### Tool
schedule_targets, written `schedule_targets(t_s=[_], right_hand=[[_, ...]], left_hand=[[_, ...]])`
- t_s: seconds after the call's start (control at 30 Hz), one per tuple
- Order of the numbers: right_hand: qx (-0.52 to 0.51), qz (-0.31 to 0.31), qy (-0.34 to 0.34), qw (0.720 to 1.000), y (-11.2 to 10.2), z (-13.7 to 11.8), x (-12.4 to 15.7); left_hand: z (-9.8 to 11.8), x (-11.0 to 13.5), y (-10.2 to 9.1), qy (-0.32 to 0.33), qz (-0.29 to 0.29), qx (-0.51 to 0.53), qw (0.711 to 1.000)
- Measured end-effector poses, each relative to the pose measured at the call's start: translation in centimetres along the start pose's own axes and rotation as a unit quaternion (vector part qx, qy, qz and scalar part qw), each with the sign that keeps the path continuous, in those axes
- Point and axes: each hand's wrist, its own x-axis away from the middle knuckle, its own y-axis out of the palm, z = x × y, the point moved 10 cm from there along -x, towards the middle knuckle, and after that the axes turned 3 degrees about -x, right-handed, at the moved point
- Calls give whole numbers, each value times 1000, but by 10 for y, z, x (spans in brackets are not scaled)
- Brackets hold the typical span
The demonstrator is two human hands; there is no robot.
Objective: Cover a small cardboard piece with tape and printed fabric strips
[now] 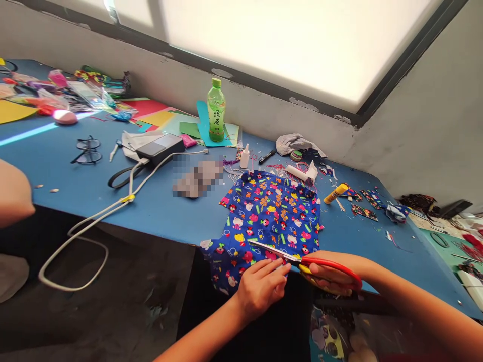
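Observation:
A dark blue cloth [269,211] printed with colourful cartoon animals is spread at the front of the table, with its lower left part hanging over the edge. My right hand [335,276] is closed round the red and yellow handles of a pair of scissors [275,250]. The scissor blades lie over the lower part of the cloth, pointing left, and look nearly closed. Just below the blades, my left hand [262,287] rests on the cloth near the table edge, fingers stretched out to the right. Its thumb side is partly hidden.
Behind the cloth stand a small white bottle [245,157] and a green tea bottle [216,110]. A black marker [267,157], a yellow glue stick [335,193] and fabric scraps [364,211] lie around. Glasses [88,151] and a black device [160,149] with a white cable are left; another person's arm [13,193] shows.

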Motion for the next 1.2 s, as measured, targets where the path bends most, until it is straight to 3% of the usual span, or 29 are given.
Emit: schedule_targets(t_s=[0.3, 0.57, 0.73, 1.0, 1.2], right_hand=[[36, 3, -31, 999, -6, -28, 3], [45, -28, 1, 999, -2, -29, -10], [79, 4, -17, 997, -9, -45, -6], [58, -12, 49, 997, 1, -38, -27], [110, -14, 2, 994, -1, -61, -32]], left_hand=[[4, 1, 3, -2, 0, 20, 1000], [0, 7, 2, -16, 18, 12, 1000], [2, 13, 8, -10, 14, 16, 1000], [-4, 20, 6, -27, 1, 25, 999], [-1, 18, 0, -22, 5, 24, 999]])
